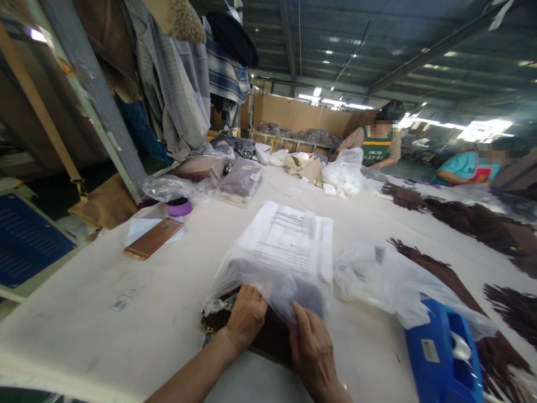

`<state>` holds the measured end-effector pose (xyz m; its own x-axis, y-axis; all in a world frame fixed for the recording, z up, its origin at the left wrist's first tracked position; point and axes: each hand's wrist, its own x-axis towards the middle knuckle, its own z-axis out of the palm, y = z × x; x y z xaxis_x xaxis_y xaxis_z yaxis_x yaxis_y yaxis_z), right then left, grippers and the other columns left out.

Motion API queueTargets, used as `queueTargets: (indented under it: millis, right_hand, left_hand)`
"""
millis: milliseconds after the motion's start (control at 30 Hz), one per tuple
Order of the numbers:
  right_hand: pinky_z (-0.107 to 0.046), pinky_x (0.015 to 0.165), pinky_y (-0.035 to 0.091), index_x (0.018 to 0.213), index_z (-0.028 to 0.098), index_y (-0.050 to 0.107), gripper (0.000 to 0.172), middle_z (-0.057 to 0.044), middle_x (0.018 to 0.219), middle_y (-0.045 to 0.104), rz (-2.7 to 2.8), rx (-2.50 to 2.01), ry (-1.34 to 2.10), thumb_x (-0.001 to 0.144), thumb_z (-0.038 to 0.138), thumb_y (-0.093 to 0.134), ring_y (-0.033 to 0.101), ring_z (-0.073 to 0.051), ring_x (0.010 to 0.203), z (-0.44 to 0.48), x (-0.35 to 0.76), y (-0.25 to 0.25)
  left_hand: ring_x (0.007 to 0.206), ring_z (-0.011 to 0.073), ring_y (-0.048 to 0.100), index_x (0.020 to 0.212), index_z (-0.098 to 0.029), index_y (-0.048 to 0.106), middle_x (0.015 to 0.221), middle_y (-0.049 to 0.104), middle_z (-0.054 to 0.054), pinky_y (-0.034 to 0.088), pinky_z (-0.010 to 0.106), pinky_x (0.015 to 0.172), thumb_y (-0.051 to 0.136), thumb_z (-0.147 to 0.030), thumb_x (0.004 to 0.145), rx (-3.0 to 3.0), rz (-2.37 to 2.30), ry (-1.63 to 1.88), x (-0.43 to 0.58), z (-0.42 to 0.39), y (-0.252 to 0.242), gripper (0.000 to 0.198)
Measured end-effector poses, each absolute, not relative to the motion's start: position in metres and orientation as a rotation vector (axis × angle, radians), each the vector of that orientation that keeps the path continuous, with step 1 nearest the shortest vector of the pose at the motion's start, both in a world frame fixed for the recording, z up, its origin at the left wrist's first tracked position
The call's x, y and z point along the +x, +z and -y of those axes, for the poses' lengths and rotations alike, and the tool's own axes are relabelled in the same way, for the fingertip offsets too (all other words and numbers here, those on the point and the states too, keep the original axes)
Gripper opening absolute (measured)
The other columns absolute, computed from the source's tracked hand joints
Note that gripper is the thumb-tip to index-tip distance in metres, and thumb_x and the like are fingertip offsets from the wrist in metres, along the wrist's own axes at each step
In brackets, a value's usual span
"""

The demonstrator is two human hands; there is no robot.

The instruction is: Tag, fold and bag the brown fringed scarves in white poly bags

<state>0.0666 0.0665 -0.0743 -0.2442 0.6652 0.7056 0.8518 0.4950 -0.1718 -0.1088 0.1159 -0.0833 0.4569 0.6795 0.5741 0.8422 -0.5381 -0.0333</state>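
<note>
A clear plastic bag (285, 252) with printed text lies on the white table (126, 313) in front of me. A dark brown garment (268, 336) sits partly inside its near open end. My left hand (245, 316) rests on the garment at the bag's mouth, fingers curled down onto the plastic edge. My right hand (312, 344) lies beside it, its fingers pinching the bag's lower edge over the garment.
An empty crumpled plastic bag (377, 274) lies to the right, with a blue tape dispenser (444, 352) near the corner. A rose-gold phone (153, 238) sits at left. Brown fringed pieces (470, 224) spread along the right. Packed bags (239, 182) and two people stand farther back.
</note>
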Motion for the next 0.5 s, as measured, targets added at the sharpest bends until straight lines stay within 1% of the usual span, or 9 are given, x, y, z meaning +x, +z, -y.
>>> queueTargets:
  millis: [67,133,233,333,400,500]
  right_hand:
    - [-0.032,0.066,0.051,0.118,0.016,0.048,0.035,-0.01,0.092,0.064,1.984,-1.28,-0.329,0.084,0.012,0.041,0.06,-0.02,0.08,-0.072,0.058,-0.076]
    - [-0.033,0.067,0.051,0.117,0.016,0.048,0.035,-0.011,0.093,0.063,1.972,-1.305,-0.315,0.083,0.012,0.041,0.061,-0.021,0.081,-0.078,0.05,-0.08]
    - [-0.033,0.067,0.051,0.114,0.016,0.048,0.033,-0.011,0.094,0.062,1.962,-1.368,-0.261,0.083,0.013,0.041,0.06,-0.022,0.083,-0.087,0.042,-0.087]
    - [-0.034,0.066,0.051,0.112,0.014,0.048,0.03,-0.01,0.087,0.061,1.956,-1.444,-0.202,0.083,0.014,0.039,0.059,-0.021,0.078,-0.093,0.04,-0.093]
    - [-0.033,0.065,0.051,0.109,0.015,0.049,0.028,-0.007,0.082,0.059,1.951,-1.47,-0.18,0.084,0.013,0.037,0.058,-0.02,0.074,-0.095,0.04,-0.097]
    - [-0.029,0.064,0.05,0.106,0.016,0.05,0.028,-0.004,0.078,0.056,1.959,-1.478,-0.159,0.084,0.012,0.035,0.056,-0.017,0.07,-0.096,0.041,-0.102]
  left_hand:
    - [0.082,0.0265,0.061,0.109,-0.005,0.059,0.089,0.065,0.016,0.049,0.042,0.074,0.036,-0.002,0.08,-2.401,1.358,-0.711,-0.11,-0.118,-0.084,0.037]
    - [0.073,0.0257,0.062,0.097,-0.007,0.062,0.078,0.066,0.014,0.05,0.04,0.067,0.037,-0.003,0.08,-2.416,1.419,-0.688,-0.111,-0.12,-0.081,0.031]
    - [0.066,0.0233,0.062,0.089,-0.011,0.062,0.072,0.065,0.01,0.051,0.036,0.063,0.036,-0.006,0.082,-2.451,1.474,-0.661,-0.111,-0.124,-0.077,0.027]
    - [0.062,0.0211,0.062,0.094,-0.011,0.061,0.071,0.065,0.008,0.051,0.033,0.06,0.036,-0.007,0.083,-2.474,1.484,-0.631,-0.112,-0.126,-0.075,0.028]
    - [0.058,0.0197,0.061,0.1,-0.01,0.06,0.068,0.065,0.007,0.05,0.03,0.058,0.035,-0.007,0.083,-2.474,1.48,-0.608,-0.113,-0.126,-0.076,0.03]
    - [0.059,0.0193,0.062,0.11,-0.009,0.056,0.068,0.065,0.006,0.05,0.028,0.057,0.035,-0.003,0.081,-2.457,1.447,-0.595,-0.113,-0.123,-0.077,0.037]
